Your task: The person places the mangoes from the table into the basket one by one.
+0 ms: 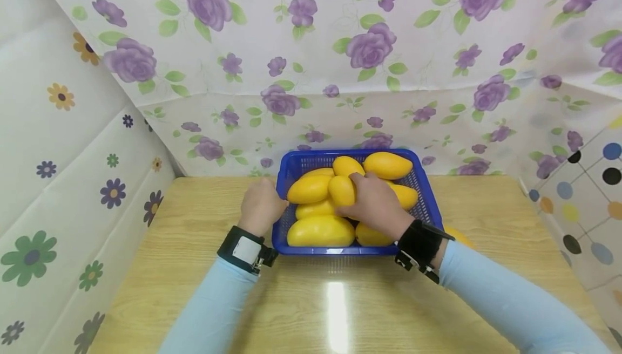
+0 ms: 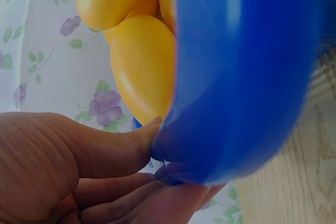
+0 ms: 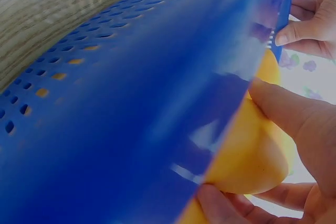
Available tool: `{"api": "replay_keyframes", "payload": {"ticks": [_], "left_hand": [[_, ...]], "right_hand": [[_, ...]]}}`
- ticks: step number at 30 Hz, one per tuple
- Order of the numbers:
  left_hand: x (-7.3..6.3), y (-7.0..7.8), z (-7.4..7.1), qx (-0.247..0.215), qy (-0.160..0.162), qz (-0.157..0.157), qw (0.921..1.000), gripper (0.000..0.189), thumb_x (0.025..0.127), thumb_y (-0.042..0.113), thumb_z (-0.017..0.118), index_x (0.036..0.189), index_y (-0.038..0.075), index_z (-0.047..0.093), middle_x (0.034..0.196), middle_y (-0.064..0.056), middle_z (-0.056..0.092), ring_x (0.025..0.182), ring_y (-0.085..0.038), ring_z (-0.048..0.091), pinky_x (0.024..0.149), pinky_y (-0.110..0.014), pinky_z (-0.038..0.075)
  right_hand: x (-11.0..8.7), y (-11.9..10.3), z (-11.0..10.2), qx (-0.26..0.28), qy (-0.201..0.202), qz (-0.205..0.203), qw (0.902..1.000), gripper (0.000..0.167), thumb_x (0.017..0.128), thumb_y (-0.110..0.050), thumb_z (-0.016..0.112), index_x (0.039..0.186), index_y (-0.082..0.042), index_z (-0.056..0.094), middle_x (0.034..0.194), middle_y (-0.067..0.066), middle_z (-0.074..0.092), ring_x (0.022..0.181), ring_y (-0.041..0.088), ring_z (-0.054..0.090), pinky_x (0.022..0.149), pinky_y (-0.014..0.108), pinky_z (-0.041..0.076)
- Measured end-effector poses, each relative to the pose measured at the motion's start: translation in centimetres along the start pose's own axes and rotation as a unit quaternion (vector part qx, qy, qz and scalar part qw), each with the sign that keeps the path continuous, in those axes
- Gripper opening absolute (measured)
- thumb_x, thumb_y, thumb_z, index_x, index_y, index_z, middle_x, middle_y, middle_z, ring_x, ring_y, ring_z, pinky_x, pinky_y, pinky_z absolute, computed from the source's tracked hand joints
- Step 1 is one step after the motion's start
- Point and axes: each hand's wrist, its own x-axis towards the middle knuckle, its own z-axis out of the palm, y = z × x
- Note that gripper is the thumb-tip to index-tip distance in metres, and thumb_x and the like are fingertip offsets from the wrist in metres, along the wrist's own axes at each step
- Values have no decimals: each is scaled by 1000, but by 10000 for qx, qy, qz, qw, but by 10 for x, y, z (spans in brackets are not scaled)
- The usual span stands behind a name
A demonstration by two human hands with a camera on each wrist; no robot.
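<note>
A blue plastic basket (image 1: pixel 335 251) full of yellow mangoes (image 1: pixel 320 231) stands on the table against the back wall. At its left side my left hand (image 1: pixel 262 206) grips the rim, thumb on the inner side and fingers outside, as the left wrist view shows. Over the middle of the pile my right hand (image 1: pixel 376 203) holds one mango (image 1: pixel 342 190), its thumb and fingers around the fruit. In the right wrist view the basket's wall (image 3: pixel 131 108) covers much of the fruit, while the held mango (image 3: pixel 249 153) shows between thumb and fingers.
A further yellow mango (image 1: pixel 459 237) lies on the wooden table (image 1: pixel 301 305) just right of the basket, partly hidden by the right wrist. Flower-patterned cloth (image 1: pixel 316 73) hangs behind, with patterned sheets at both sides.
</note>
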Motion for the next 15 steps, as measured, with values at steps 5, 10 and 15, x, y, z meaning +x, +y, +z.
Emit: {"api": "replay_keyframes", "payload": {"ticks": [5,10,15], "left_hand": [[-1,2,-2,13,-76,-64,9999,30,75,23,77,92,2,64,80,-9,62,65,-21,59,47,-24,45],[-2,2,-4,10,-80,-62,9999,31,75,23,77,92,1,65,81,-9,62,65,-21,59,47,-24,45],[-3,3,-5,8,-102,-61,9999,30,75,24,77,91,1,65,80,-9,62,64,-21,59,47,-24,45]], "right_hand": [[0,0,2,12,9,-18,10000,86,68,-60,73,132,-10,45,110,13,53,82,21,56,70,34,51],[-3,0,2,132,21,-33,9999,85,69,-58,73,132,-9,44,109,11,51,82,20,55,69,33,51],[-5,0,0,173,-31,-40,9998,87,70,-56,73,134,-8,42,114,12,50,85,20,55,72,33,52]]}}
